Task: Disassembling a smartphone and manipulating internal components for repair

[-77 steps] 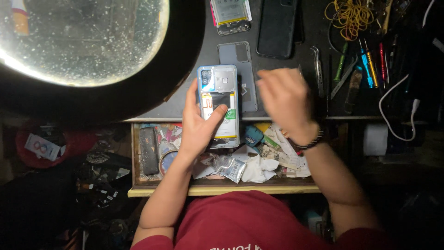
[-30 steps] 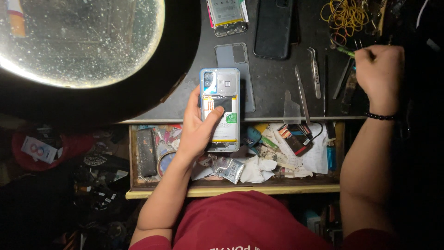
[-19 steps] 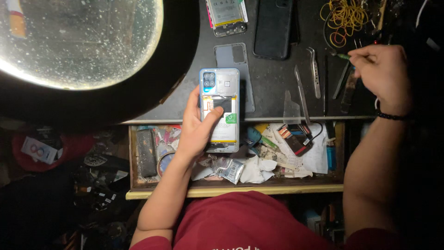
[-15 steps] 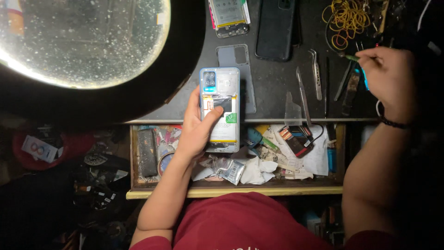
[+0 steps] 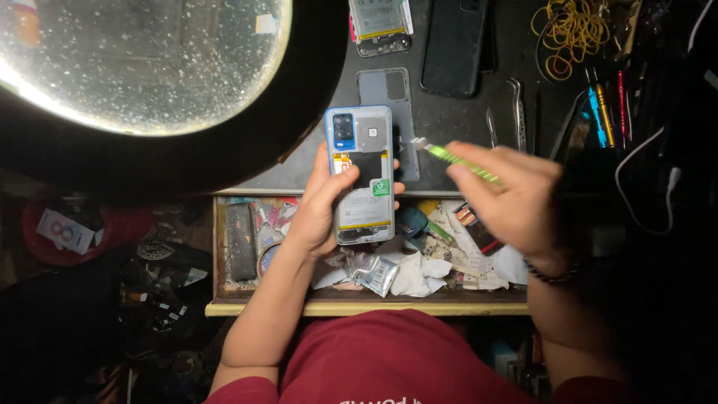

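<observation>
Dim and cluttered, the workbench (image 5: pixel 449 127) lay under a big round lamp (image 5: pixel 134 60), with an open drawer (image 5: pixel 366 307) of scraps and wrappers below its front edge. The left hand (image 5: pixel 321 209) cradled an opened phone (image 5: pixel 363 176) above that edge, back cover off, fingers wrapped round one long side and the thumb pressing the other, so the grip was closed snugly on the frame. The right hand (image 5: pixel 516 198) was closed round a green tool (image 5: pixel 456 158), pinched near its rear, its pale tip hovering just beside the phone's upper right edge; whether it touched could not be told. On the bench behind lay a grey cover (image 5: pixel 389 93), a dark phone (image 5: pixel 452 45), tweezers (image 5: pixel 516 112), screwdrivers (image 5: pixel 602 112) and yellow bands (image 5: pixel 572 30). The phone looked light and stiff but fragile with its insides bare; holding it by the side rails, clear of the exposed board and battery, seemed safest. The tool seemed thin, light and easily slipped.
</observation>
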